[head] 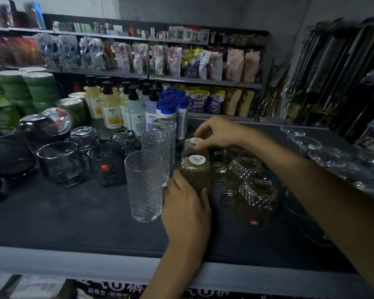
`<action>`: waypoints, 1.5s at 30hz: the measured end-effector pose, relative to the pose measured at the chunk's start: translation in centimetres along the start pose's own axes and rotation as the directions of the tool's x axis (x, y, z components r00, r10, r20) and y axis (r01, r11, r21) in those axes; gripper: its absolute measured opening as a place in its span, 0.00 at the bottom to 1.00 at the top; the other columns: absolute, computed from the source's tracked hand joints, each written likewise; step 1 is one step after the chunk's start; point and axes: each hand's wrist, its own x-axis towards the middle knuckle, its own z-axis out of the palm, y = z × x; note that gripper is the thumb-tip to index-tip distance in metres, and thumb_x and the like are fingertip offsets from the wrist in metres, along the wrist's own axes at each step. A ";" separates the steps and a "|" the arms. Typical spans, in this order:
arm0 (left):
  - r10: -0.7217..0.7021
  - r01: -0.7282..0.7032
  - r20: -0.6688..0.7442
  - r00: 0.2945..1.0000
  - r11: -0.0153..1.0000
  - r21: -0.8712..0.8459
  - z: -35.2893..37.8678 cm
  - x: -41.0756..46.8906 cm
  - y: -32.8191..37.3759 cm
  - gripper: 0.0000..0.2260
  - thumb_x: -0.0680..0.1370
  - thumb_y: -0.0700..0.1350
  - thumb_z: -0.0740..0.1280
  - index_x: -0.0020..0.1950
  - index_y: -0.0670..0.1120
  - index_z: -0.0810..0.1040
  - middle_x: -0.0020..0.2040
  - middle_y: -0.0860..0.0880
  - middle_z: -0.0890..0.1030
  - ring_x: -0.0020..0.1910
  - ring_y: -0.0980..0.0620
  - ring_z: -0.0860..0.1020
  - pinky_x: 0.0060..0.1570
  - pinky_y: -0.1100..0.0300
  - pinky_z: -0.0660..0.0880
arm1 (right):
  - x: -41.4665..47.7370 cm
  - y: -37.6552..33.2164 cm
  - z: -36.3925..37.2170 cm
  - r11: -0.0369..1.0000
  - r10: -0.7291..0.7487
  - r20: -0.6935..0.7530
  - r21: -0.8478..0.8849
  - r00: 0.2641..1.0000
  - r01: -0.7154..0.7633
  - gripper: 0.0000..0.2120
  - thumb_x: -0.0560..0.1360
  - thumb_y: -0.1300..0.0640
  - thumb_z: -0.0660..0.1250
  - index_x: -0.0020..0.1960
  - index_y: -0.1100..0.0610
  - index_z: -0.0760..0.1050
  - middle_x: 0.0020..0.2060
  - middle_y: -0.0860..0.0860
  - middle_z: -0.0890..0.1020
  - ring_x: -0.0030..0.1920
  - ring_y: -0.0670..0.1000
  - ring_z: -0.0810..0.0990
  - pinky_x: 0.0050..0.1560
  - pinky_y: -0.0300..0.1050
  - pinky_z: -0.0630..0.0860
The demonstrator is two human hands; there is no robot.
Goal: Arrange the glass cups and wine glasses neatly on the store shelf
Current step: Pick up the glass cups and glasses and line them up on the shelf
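Partway through the tidying, by the look of it: squaring up two upturned brown cups in the middle of the shelf [63,223]. Gripping the near cup [195,171] with the left hand [186,203], fingers curled round its side. Holding the far cup [192,151] from above with the right hand [216,132], fingers clamped on its stickered base. Standing one just behind the other, touching or nearly so, just right of the tall glasses [144,186]. Next, probably: sliding both into a straight file from near to far, keeping them off the tall glasses on the left and the mugs [255,197] on the right. Then easing the grip off gently, given the risk of chipping glass on glass. Across the dark shelf, left to right: black bowls [4,154], a clear tumbler [61,165], a dark ribbed cup [108,167] with a red label, two more upturned cups [84,137] behind these, the three tall glasses in a file, the brown pair, the cluster of cut-glass mugs, then wine glasses [306,143] in a row along the right. Farther back: green stacks [39,89], pump bottles [111,108], blue-capped bottles [171,111], pouches [173,59] on upper shelves. At far right, hanging rods [333,67] against a grey wall [203,11].
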 end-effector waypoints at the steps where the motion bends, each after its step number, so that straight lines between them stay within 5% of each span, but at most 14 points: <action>1: -0.002 0.002 0.001 1.000 1.000 0.002 0.0 0.0 -0.1 0.32 0.79 0.55 0.70 0.76 0.41 0.63 0.66 0.42 0.75 0.62 0.40 0.78 0.53 0.46 0.77 | 0.1 0.1 0.1 1.000 -0.001 -0.004 -0.007 1.000 0.001 0.24 0.71 0.48 0.80 0.65 0.54 0.82 0.60 0.48 0.85 0.58 0.48 0.82 0.58 0.44 0.76; 6: 0.012 -0.012 -0.014 1.000 1.000 -0.011 0.3 0.1 -0.2 0.33 0.78 0.56 0.71 0.75 0.41 0.63 0.65 0.41 0.75 0.61 0.39 0.77 0.55 0.46 0.76 | -0.8 -0.4 -0.4 1.000 -0.014 -0.053 -0.003 0.999 0.014 0.24 0.73 0.47 0.78 0.66 0.54 0.81 0.61 0.49 0.84 0.60 0.48 0.82 0.61 0.46 0.77; 9: 0.009 -0.010 -0.016 1.000 0.999 -0.049 0.3 0.3 -0.1 0.44 0.76 0.58 0.72 0.82 0.41 0.53 0.73 0.38 0.70 0.65 0.37 0.76 0.59 0.45 0.76 | -2.9 -1.7 -1.8 0.999 -0.031 -0.154 0.004 0.988 0.032 0.18 0.77 0.51 0.76 0.64 0.54 0.82 0.59 0.50 0.85 0.59 0.47 0.82 0.62 0.44 0.77; 13: 0.061 -0.062 -0.007 0.998 0.993 -0.097 0.3 0.3 0.1 0.47 0.78 0.53 0.70 0.84 0.41 0.42 0.79 0.39 0.64 0.69 0.38 0.75 0.62 0.47 0.75 | -6.5 -4.0 -2.5 0.999 -0.005 -0.052 -0.034 0.999 0.004 0.13 0.76 0.48 0.76 0.58 0.51 0.85 0.51 0.45 0.87 0.50 0.43 0.84 0.55 0.44 0.81; 16: 0.053 -0.053 -0.001 0.999 0.993 -0.102 0.4 0.3 -0.1 0.44 0.79 0.49 0.69 0.84 0.40 0.44 0.76 0.38 0.68 0.68 0.38 0.75 0.61 0.47 0.74 | -8.6 -5.3 -1.5 0.998 0.048 -0.030 -0.044 0.998 -0.049 0.18 0.72 0.39 0.77 0.54 0.49 0.84 0.43 0.42 0.84 0.44 0.39 0.81 0.42 0.39 0.76; 19: 0.047 -0.046 0.006 0.999 0.994 -0.094 0.5 0.3 -0.2 0.43 0.79 0.48 0.70 0.84 0.39 0.45 0.75 0.38 0.69 0.68 0.37 0.74 0.62 0.45 0.74 | -9.2 -5.8 0.3 0.993 0.111 -0.048 -0.034 0.993 -0.113 0.24 0.65 0.35 0.80 0.52 0.50 0.82 0.42 0.43 0.84 0.44 0.43 0.82 0.47 0.44 0.81; 25: 0.038 -0.036 0.025 0.999 0.996 -0.083 0.3 0.2 -0.2 0.44 0.78 0.52 0.72 0.83 0.37 0.50 0.72 0.35 0.68 0.65 0.35 0.75 0.60 0.44 0.75 | -8.9 -4.8 1.6 0.991 0.132 -0.119 -0.005 0.984 -0.134 0.29 0.62 0.40 0.84 0.57 0.51 0.82 0.44 0.44 0.84 0.46 0.44 0.83 0.52 0.48 0.83; 32: 0.002 -0.002 0.001 1.000 0.976 -0.217 0.3 0.3 -0.3 0.33 0.75 0.45 0.73 0.74 0.39 0.62 0.67 0.36 0.68 0.60 0.33 0.75 0.59 0.43 0.76 | -8.0 -3.1 0.8 0.997 0.034 -0.009 0.064 0.999 -0.034 0.28 0.63 0.46 0.85 0.61 0.49 0.84 0.52 0.44 0.87 0.50 0.41 0.86 0.59 0.49 0.83; 39: 0.027 -0.028 -0.009 1.000 0.976 -0.216 0.7 0.3 -0.5 0.33 0.78 0.48 0.73 0.75 0.37 0.62 0.68 0.38 0.73 0.63 0.38 0.77 0.60 0.45 0.76 | -6.9 -1.5 -0.3 0.981 0.008 0.134 0.193 0.991 -0.034 0.34 0.65 0.56 0.84 0.69 0.52 0.79 0.60 0.47 0.85 0.56 0.44 0.86 0.64 0.49 0.81; 45: 0.009 -0.010 -0.010 1.000 0.976 -0.218 0.8 0.4 -0.6 0.36 0.77 0.51 0.74 0.76 0.38 0.60 0.69 0.37 0.73 0.65 0.37 0.76 0.62 0.44 0.75 | -8.3 -3.5 0.2 0.999 0.045 0.016 -0.026 0.999 -0.044 0.34 0.60 0.41 0.85 0.63 0.48 0.80 0.51 0.42 0.84 0.48 0.39 0.84 0.56 0.40 0.82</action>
